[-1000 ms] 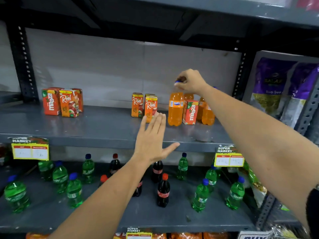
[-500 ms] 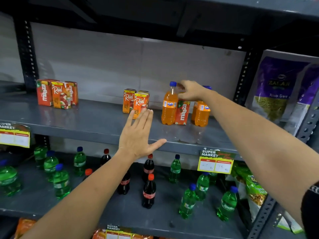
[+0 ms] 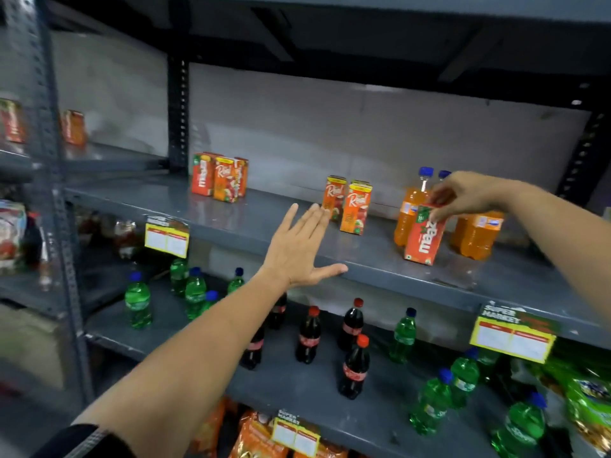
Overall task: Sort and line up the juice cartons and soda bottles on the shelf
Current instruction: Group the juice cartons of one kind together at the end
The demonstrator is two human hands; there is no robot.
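My right hand (image 3: 463, 196) pinches the top of a red Maaza juice carton (image 3: 425, 238), which tilts at the front of the grey shelf (image 3: 264, 223). Orange Fanta bottles stand behind it, one (image 3: 408, 209) to its left and another (image 3: 476, 233) to its right. Two orange Real cartons (image 3: 347, 204) stand mid-shelf. A cluster of three cartons (image 3: 220, 178) stands at the shelf's left end. My left hand (image 3: 299, 251) is flat and open, fingers spread, hovering at the shelf's front edge and holding nothing.
The lower shelf (image 3: 291, 375) holds scattered green soda bottles (image 3: 429, 404) and dark cola bottles (image 3: 353, 368). Yellow price tags (image 3: 167, 236) hang on the shelf edges. A metal upright (image 3: 178, 110) divides this bay from the left bay. Snack bags (image 3: 591, 404) sit at lower right.
My right hand let go of the Fanta bottle cap and took hold of the Maaza carton, drawing it forward. The view swung left, and my left hand stays open by the shelf edge.
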